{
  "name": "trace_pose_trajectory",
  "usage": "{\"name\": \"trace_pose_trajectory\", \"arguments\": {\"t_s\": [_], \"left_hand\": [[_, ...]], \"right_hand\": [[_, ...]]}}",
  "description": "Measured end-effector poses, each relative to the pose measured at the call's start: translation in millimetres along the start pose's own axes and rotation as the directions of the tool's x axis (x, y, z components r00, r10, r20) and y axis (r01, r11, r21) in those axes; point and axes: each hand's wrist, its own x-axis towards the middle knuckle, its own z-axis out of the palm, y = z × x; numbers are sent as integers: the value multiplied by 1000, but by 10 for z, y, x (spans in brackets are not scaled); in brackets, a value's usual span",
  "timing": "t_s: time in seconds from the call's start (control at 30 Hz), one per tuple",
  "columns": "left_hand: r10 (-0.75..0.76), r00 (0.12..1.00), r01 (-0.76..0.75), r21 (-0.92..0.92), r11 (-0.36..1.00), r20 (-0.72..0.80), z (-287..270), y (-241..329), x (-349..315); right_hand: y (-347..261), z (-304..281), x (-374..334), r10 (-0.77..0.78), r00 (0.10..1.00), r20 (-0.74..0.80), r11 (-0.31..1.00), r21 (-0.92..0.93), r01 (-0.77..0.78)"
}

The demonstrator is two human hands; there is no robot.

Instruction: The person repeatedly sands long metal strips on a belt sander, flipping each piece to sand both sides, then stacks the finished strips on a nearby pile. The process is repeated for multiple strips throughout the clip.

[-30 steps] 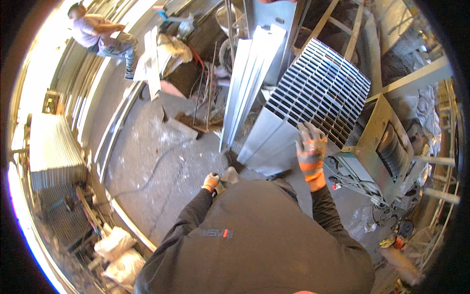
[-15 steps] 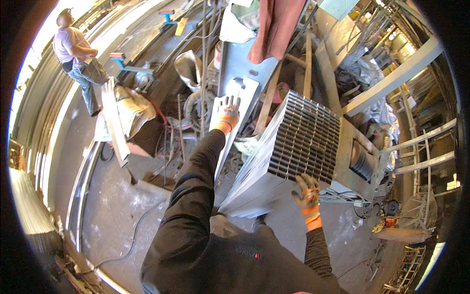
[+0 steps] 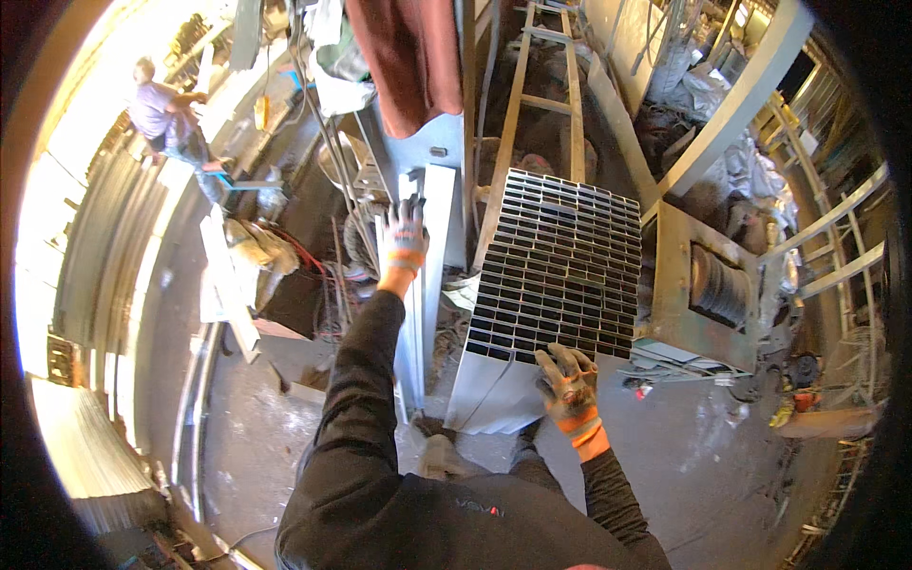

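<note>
My left hand (image 3: 404,242), in a grey glove with an orange cuff, lies with its fingers stretched on a long pale metal profile (image 3: 436,218). The profile leans against a blue-grey metal frame (image 3: 432,142). My right hand (image 3: 570,385), in a matching worn glove, rests at the near edge of a tall stack of rectangular metal tubes (image 3: 565,266). Its fingers are slightly bent and apart, touching the tube ends there; no separate tube shows in its grasp. Rows of dark open tube ends face up toward me.
A red-brown cloth (image 3: 408,66) hangs over the frame. A metal box with a round coil (image 3: 717,285) stands right of the stack. A wooden ladder-like frame (image 3: 546,103) rises behind. Long metal lengths (image 3: 109,275) lie left, where another person (image 3: 171,123) stands. Floor cable lies lower left.
The view has swung so the stack stands more upright before me. My right hand has come up to the stack's near edge; my left hand stays on the profile.
</note>
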Motion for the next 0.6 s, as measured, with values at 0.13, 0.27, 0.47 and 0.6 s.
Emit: {"name": "trace_pose_trajectory", "arguments": {"t_s": [0.13,0.27,0.47,0.6], "left_hand": [[-49,991,0,-358,934,-127,-998,382,-1065],[-286,923,153,-434,888,-259,-1725,904,-2455],[-789,605,387,-827,408,-107,-2651,1259,-4676],[-620,611,421,-461,781,-492,-3755,1314,-5441]], "right_hand": [[144,-95,-81,10,999,-37,985,173,-3],[324,-264,-403,-13,987,-158,845,526,95],[499,-63,-1283,-376,904,204,546,837,38],[356,378,-1699,-589,736,334,469,883,-26]]}}
